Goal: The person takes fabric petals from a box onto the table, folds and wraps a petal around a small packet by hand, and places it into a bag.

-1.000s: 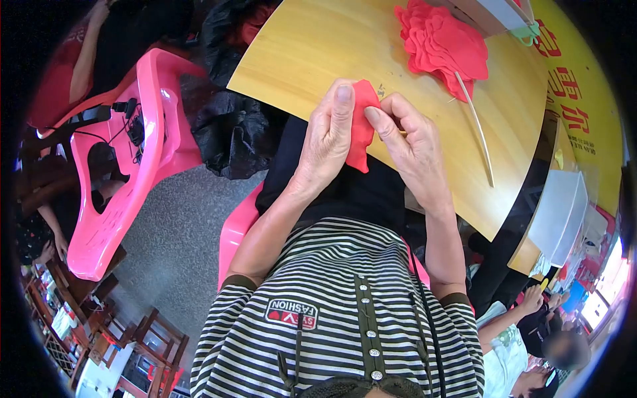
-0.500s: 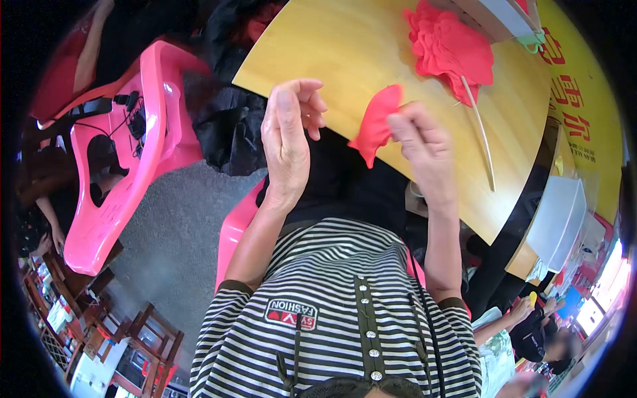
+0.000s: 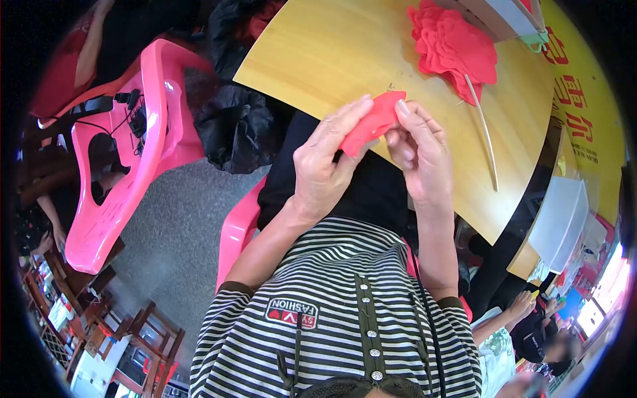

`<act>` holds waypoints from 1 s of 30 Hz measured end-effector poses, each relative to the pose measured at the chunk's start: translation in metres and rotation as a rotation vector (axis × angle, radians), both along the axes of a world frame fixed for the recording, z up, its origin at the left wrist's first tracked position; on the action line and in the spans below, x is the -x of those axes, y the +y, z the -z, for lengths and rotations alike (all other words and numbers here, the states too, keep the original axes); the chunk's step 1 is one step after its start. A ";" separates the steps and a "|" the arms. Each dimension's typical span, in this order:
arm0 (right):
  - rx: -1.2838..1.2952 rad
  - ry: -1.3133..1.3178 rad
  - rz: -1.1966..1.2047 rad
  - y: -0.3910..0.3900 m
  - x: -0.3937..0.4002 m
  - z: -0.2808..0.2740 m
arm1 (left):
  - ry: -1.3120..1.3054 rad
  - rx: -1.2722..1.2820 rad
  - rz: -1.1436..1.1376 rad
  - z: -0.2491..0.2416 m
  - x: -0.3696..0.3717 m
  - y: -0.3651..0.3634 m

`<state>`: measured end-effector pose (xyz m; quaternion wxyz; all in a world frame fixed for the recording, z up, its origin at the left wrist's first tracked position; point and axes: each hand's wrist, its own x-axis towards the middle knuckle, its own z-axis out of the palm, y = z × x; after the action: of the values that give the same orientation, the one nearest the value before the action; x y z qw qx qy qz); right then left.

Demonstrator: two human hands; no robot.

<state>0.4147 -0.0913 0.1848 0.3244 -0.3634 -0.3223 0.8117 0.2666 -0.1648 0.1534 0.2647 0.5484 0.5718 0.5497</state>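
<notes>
A small folded red petal-like piece (image 3: 373, 125) is held between my two hands, over the near edge of the yellow table (image 3: 332, 60). My left hand (image 3: 330, 159) grips its left side, fingers along the top and thumb below. The fingertips of my right hand (image 3: 423, 146) pinch its upper right end. Farther up on the table lies a pile of layered red pieces (image 3: 454, 50), with a thin pale stick (image 3: 486, 136) reaching from it toward me.
A cardboard box (image 3: 497, 16) stands at the table's far side. Pink plastic chair (image 3: 116, 192) on the left, with dark cables on it. A black bag or cloth (image 3: 242, 132) lies beside the table. At the lower right are other people, one with a raised hand (image 3: 521, 306).
My left hand has moved right and closed on the red piece, which only my right hand held before. The piece has turned and now lies between both hands.
</notes>
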 end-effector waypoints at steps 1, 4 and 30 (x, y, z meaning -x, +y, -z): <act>0.077 0.098 -0.038 0.000 -0.002 0.000 | -0.057 0.027 -0.021 0.001 -0.001 0.000; -0.434 -0.427 0.076 -0.006 0.001 -0.001 | -0.711 0.159 0.031 0.000 -0.001 0.006; -1.270 -0.646 -0.252 0.004 0.002 -0.017 | -0.581 0.272 0.278 0.003 0.023 -0.009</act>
<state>0.4123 -0.0874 0.2019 0.2654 -0.2865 -0.8509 0.3513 0.2432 -0.1735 0.1499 0.5594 0.4015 0.4606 0.5601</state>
